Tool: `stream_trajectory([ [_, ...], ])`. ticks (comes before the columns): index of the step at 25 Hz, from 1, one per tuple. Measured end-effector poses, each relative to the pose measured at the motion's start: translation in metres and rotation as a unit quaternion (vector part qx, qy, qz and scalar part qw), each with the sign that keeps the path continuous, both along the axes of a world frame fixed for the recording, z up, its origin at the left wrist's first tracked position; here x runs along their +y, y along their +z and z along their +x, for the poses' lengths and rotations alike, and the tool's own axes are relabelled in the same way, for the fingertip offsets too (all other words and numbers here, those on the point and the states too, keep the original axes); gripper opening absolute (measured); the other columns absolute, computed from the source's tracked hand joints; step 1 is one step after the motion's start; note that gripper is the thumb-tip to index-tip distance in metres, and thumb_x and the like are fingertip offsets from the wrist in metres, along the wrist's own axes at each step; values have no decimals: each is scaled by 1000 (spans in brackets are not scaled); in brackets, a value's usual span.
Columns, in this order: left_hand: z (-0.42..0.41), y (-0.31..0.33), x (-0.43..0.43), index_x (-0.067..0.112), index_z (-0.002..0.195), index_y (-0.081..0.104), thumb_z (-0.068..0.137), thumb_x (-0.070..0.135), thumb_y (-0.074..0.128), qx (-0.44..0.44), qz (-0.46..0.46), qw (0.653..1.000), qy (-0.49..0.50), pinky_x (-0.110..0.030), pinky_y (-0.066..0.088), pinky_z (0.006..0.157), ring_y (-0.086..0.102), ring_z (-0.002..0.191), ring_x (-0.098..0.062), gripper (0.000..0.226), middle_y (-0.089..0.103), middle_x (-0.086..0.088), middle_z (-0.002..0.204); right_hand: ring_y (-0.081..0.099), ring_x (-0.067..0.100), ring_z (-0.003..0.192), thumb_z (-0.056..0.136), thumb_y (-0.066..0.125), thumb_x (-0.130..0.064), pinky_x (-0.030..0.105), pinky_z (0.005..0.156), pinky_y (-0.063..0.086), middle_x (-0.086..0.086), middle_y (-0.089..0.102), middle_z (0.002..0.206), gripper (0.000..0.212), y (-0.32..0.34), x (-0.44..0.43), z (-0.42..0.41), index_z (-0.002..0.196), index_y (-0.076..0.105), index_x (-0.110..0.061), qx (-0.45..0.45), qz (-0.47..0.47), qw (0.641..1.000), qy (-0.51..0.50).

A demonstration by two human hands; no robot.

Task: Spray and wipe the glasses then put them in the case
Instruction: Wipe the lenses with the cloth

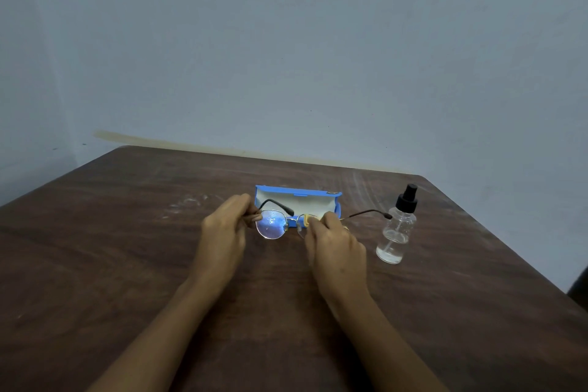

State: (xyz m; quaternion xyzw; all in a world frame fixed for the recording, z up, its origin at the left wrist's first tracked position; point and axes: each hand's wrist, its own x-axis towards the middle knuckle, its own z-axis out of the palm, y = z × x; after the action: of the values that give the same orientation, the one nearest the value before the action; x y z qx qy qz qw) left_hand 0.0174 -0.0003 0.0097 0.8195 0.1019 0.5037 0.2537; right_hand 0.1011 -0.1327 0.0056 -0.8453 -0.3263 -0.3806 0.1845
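Observation:
Round metal-framed glasses (271, 224) with dark temple tips are held above the table, temples unfolded. My left hand (226, 227) pinches the frame's left hinge. My right hand (334, 245) pinches a small yellow cloth (308, 220) onto the right lens, which is mostly hidden by my fingers. Behind the glasses, a blue case (297, 200) with a pale lining lies open on the table. A clear spray bottle (397, 227) with a black pump top stands upright to the right, apart from both hands.
The dark brown wooden table (127, 264) ends at a pale blue-grey wall behind. Its right edge runs diagonally past the bottle. A dark object (579, 288) shows at the far right edge of view.

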Motion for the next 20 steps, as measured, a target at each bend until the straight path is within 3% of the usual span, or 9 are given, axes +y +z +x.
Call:
stream_trajectory([
  [4, 2, -1, 4, -2, 62, 43, 66, 1, 36, -8, -37, 999, 30, -16, 33, 56, 45, 65, -23, 8, 55, -19, 64, 58, 17, 55, 79, 58, -30, 23, 37, 26, -3, 54, 67, 10, -2, -1, 2, 76, 64, -22, 48, -37, 995, 83],
  [6, 3, -4, 7, -3, 62, 41, 64, 3, 34, -12, -63, 997, 38, -24, 35, 56, 52, 67, -30, 9, 56, -22, 67, 60, 22, 76, 90, 50, -28, 30, 50, 38, 1, 57, 85, 17, 1, -3, 1, 95, 64, -21, 115, -67, 983, 129],
  [8, 3, -4, 8, -5, 63, 40, 65, -3, 36, -15, -89, 995, 38, -31, 38, 58, 57, 70, -35, 6, 57, -23, 68, 58, 22, 84, 92, 47, -29, 30, 57, 37, 0, 56, 91, 20, 1, -5, 3, 104, 63, -25, 133, -75, 975, 159],
  [11, 3, -4, 10, -4, 63, 42, 67, -17, 41, -15, -107, 993, 57, -17, 38, 57, 52, 64, -20, 14, 59, -16, 67, 60, 16, 62, 76, 60, -27, 20, 39, 21, -6, 56, 71, 14, 4, -7, -1, 87, 68, -30, 86, -86, 982, 144],
  [13, 3, -4, 13, -3, 63, 44, 69, -18, 44, -14, -106, 991, 80, -11, 35, 56, 49, 61, -17, 16, 58, -10, 66, 57, 11, 53, 68, 60, -28, 14, 38, 9, -9, 55, 64, 16, 6, -6, -1, 80, 69, -33, 47, -98, 984, 141],
  [17, 3, -4, 14, -6, 65, 46, 72, -17, 47, -17, -117, 989, 91, -12, 36, 56, 54, 64, -27, 14, 61, -16, 70, 57, 9, 52, 69, 42, -29, 17, 40, 18, -9, 55, 61, 29, 10, -8, -3, 72, 71, -32, 18, -120, 984, 128],
  [20, 2, -2, 13, -6, 63, 44, 70, -18, 44, -25, -88, 992, 85, -14, 36, 56, 53, 64, -29, 14, 60, -19, 68, 56, 8, 51, 66, 47, -27, 17, 40, 18, -9, 55, 58, 23, 14, -8, -7, 64, 70, -29, 37, -117, 988, 94],
])
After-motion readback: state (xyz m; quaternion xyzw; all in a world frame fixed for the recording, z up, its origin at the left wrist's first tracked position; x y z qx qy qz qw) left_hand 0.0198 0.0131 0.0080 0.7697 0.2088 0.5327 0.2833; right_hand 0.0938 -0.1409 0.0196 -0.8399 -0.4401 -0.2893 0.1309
